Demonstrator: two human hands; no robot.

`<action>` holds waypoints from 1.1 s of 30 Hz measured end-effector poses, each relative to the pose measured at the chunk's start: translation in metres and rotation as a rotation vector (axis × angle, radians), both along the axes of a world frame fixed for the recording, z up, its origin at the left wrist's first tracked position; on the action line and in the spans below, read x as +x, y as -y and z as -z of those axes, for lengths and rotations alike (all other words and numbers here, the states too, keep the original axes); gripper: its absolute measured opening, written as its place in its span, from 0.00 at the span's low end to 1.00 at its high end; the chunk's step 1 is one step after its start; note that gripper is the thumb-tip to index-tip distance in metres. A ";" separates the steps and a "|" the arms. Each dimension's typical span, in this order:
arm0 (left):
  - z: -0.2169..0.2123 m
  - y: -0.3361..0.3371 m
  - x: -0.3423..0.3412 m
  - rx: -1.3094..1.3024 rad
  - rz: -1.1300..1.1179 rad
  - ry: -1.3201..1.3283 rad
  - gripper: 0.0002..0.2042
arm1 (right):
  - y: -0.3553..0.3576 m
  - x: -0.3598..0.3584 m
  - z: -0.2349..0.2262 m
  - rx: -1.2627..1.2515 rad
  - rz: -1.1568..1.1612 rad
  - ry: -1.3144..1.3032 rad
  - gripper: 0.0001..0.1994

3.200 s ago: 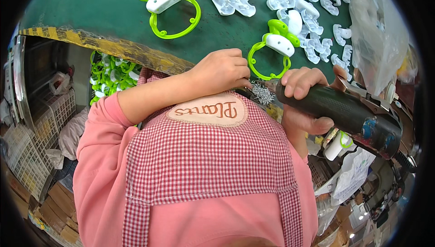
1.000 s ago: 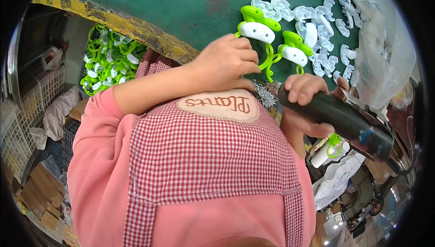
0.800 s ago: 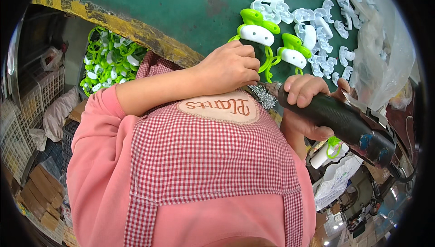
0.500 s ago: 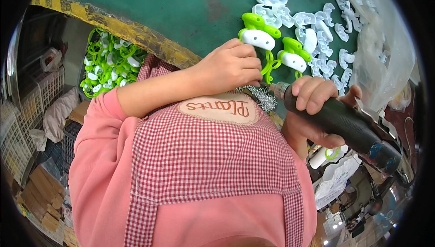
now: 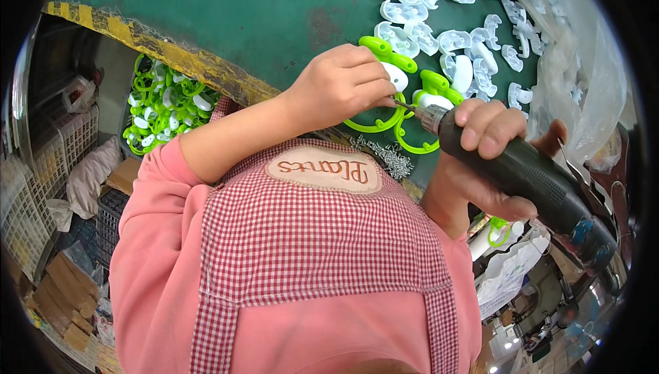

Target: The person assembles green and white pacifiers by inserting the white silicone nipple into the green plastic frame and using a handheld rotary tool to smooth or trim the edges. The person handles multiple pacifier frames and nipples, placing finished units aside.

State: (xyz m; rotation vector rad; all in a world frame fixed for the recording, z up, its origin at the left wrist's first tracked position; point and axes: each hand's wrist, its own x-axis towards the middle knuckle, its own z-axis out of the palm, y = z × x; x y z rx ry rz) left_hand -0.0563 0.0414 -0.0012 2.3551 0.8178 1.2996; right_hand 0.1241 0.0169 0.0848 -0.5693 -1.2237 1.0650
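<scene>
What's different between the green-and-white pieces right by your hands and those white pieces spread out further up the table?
The two green-and-white pieces each have a bright green ring and a white centre; the loose white pieces are plain white with no ring. The green-and-white ones lie right at the left hand and at the tip of the dark power screwdriver held in the right hand; the white ones lie scattered and untouched. Both rest on the green table.

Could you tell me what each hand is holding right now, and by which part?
The right hand grips the dark electric screwdriver around its barrel. The left hand pinches something small at the driver's tip, over a green and white part; it is too small to identify.
</scene>
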 end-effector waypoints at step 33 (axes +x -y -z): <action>0.026 -0.009 0.010 -0.245 -0.070 0.023 0.08 | -0.041 0.005 0.060 -0.001 -0.074 0.040 0.41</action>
